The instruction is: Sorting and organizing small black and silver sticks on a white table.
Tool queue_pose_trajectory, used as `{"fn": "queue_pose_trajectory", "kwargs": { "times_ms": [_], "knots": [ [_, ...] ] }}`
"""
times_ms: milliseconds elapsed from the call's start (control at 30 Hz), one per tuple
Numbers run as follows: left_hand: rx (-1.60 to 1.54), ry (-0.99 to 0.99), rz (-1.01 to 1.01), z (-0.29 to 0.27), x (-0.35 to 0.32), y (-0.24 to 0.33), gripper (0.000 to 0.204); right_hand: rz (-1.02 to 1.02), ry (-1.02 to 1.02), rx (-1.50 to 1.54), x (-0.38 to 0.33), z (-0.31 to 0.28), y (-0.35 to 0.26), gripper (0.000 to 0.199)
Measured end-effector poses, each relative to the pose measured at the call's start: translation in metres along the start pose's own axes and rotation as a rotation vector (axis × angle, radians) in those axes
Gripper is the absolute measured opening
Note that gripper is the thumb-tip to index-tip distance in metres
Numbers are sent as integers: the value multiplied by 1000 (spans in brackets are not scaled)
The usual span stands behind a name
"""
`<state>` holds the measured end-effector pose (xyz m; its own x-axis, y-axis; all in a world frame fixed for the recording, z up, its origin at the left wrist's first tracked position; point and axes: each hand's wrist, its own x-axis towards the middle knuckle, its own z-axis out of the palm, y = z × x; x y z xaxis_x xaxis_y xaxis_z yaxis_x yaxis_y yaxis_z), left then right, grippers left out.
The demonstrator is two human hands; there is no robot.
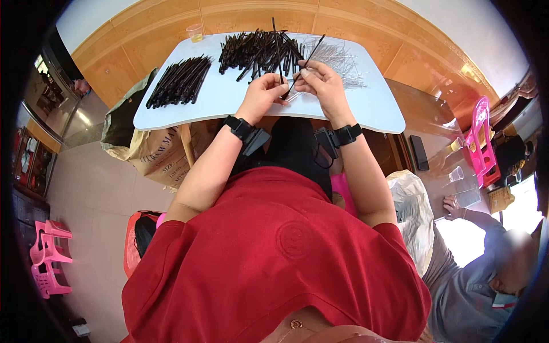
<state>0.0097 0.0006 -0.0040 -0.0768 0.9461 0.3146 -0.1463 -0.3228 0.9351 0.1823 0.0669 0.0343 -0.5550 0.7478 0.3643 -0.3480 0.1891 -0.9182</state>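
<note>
— What is on the white table (171,111)?
— Thin black sticks: a neat bundle (178,81) at the left, a loose heap (257,51) in the middle, pale wires (340,60) beside it.
— And the hands?
— The left hand (264,91) and right hand (318,80) are both closed, pinching one slim black stick (306,60) over the table's middle. Its long axis slants, tip up and to the right.

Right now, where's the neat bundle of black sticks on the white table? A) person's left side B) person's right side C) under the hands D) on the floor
A: the neat bundle lies on the left part of the white table, apart from the loose pile beyond the left hand and right hand.
</note>
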Motion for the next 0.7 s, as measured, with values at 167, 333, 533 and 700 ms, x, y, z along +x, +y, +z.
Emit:
{"fn": "queue_pose_trajectory", "kwargs": {
  "times_ms": [167, 333, 533, 700],
  "knots": [
    [-1, 60, -50, 3, 0, 3, 9, -41, 52, 24, -1, 1, 0, 24],
    [29, 99, -70, 6, 0, 5, 9, -26, 152, 40, -2, 1, 1, 15],
    [138, 111, -91, 7, 1, 5, 9, -41, 263, -3, -3, 3, 3, 9],
    [147, 85, -101, 5, 6, 3, 8, -87, 281, -68, -4, 3, 2, 8]
  ]
}}
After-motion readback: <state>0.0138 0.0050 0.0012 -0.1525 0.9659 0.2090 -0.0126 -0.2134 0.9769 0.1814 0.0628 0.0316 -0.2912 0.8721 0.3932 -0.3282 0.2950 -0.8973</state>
